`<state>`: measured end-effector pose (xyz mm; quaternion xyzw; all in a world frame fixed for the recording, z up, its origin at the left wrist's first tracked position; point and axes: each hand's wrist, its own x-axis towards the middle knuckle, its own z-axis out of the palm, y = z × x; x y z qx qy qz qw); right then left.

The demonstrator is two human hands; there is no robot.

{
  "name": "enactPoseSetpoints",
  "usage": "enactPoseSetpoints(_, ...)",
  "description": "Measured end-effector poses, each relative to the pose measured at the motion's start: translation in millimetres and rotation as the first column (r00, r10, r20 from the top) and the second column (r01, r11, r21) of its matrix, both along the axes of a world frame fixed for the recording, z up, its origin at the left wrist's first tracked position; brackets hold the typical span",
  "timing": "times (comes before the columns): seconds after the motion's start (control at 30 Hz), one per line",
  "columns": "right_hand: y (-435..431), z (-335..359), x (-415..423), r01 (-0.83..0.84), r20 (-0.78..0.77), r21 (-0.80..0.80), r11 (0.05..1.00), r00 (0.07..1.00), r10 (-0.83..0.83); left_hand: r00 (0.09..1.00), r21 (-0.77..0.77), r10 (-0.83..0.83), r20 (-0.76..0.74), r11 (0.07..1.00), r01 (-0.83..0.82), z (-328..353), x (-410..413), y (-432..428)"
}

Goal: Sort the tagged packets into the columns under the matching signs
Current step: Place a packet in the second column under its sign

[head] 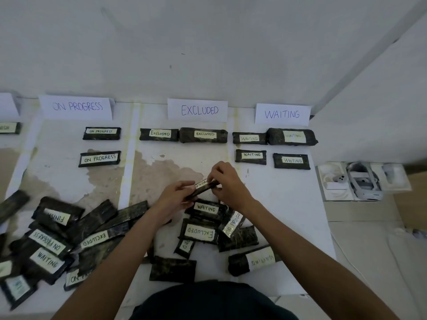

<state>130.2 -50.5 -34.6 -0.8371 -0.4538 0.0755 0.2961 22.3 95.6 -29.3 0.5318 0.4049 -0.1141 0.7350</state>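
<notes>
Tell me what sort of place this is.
Probably a makeshift indoor sorting station: a white surface against a bare wall, handwritten paper signs such as EXCLUDED, and an opened headset box beside it.

A slim dark plastic-wrapped packet with a white paper tag (204, 185) is pinched at both ends between the left hand (175, 197) and the right hand (227, 183), tilted edge-up so its tag cannot be read in full. Beyond the hands, sorted dark tagged packets (203, 135) lie flat in rows under white paper signs (198, 110) lettered ON PROGRESS, EXCLUDED and WAITING. Nearer than the hands and out to their left, a loose heap of unsorted dark tagged packets (199, 232) lies overlapping at mixed angles.
</notes>
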Motion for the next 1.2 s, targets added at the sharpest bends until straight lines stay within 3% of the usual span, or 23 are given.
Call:
enactPoseSetpoints(0.2, -14.2, 5.2, -2.3, 0.086, -0.153, -0.040, 0.995, 0.984, -0.091, 0.991, 0.240, -0.041, 0.131, 0.971, 0.008, 3.8, -7.0, 2.0)
enactPoseSetpoints(0.3, -20.0, 7.7, -2.4, 0.069, -0.177, -0.066, 0.995, 0.981, -0.079, 0.990, 0.250, -0.048, 0.135, 0.968, 0.012, 4.0, -8.9, -0.8)
enactPoseSetpoints(0.47, -22.0, 14.3, -12.1, -0.003, -0.323, -0.224, 0.974, 0.944, -0.072, 0.984, 0.195, 0.139, 0.110, 0.968, -0.159, 8.9, -7.1, -2.4)
enactPoseSetpoints(0.73, 10.3, 23.4, -45.7, 0.191, -0.730, -0.142, 0.971, 0.643, -0.233, 0.984, 0.428, -0.089, 0.153, 0.904, 0.015, 25.2, -10.3, -0.6)
enactPoseSetpoints(0.8, 22.9, 23.1, -53.0, 0.252, -0.789, -0.149, 0.956, 0.552, -0.269, 0.975, 0.592, -0.189, 0.117, 0.801, 0.085, 26.4, -19.3, 4.3)
enactPoseSetpoints(0.87, 38.1, 21.5, -60.4, 0.320, -0.824, -0.167, 0.933, 0.474, -0.310, 0.948, 0.762, -0.314, 0.059, 0.628, 0.161, 26.1, -34.8, 12.3)
enactPoseSetpoints(0.97, 63.5, 20.4, -72.1, 0.412, -0.917, -0.189, 0.892, 0.251, -0.310, 0.874, 0.908, -0.479, -0.079, 0.327, 0.261, 23.5, -59.1, 32.7)
enactPoseSetpoints(1.0, 72.4, 20.4, -76.5, 0.423, -0.939, -0.189, 0.886, 0.185, -0.289, 0.855, 0.919, -0.505, -0.124, 0.266, 0.290, 23.2, -66.1, 40.7)
enactPoseSetpoints(1.07, 90.6, 20.5, -86.2, 0.419, -0.958, -0.178, 0.890, 0.135, -0.254, 0.850, 0.919, -0.509, -0.135, 0.255, 0.299, 25.2, -77.0, 55.6)
enactPoseSetpoints(1.2, 123.7, 24.4, -106.5, 0.406, -0.964, -0.165, 0.899, 0.125, -0.233, 0.855, 0.919, -0.497, -0.148, 0.249, 0.304, 24.2, -94.4, 88.5)
